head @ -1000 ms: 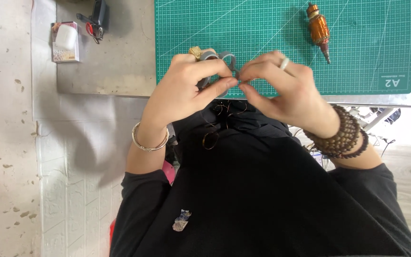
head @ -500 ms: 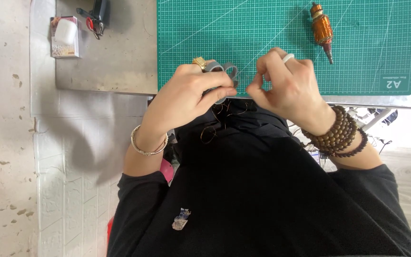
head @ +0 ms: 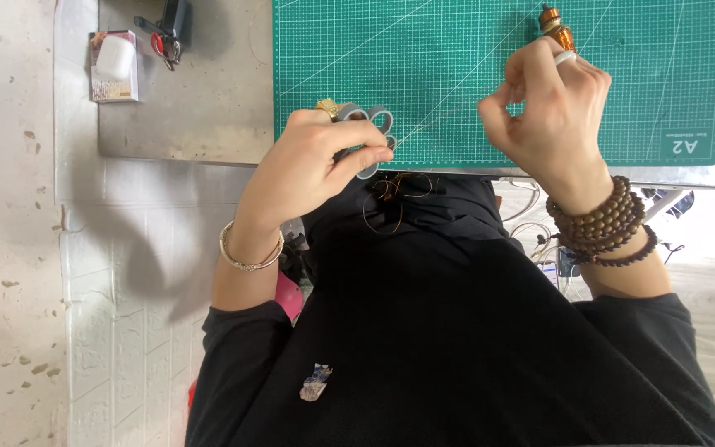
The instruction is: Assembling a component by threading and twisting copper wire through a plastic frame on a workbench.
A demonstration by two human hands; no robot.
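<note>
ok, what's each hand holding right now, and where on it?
The left hand pinches a small grey part with round loops by its near side. The right hand pinches the far end of a thin wire that runs taut between the two hands.

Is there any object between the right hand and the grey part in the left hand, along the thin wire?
Nothing visible does. The thin wire runs free over the green cutting mat from the grey part in the left hand to the right hand.
</note>
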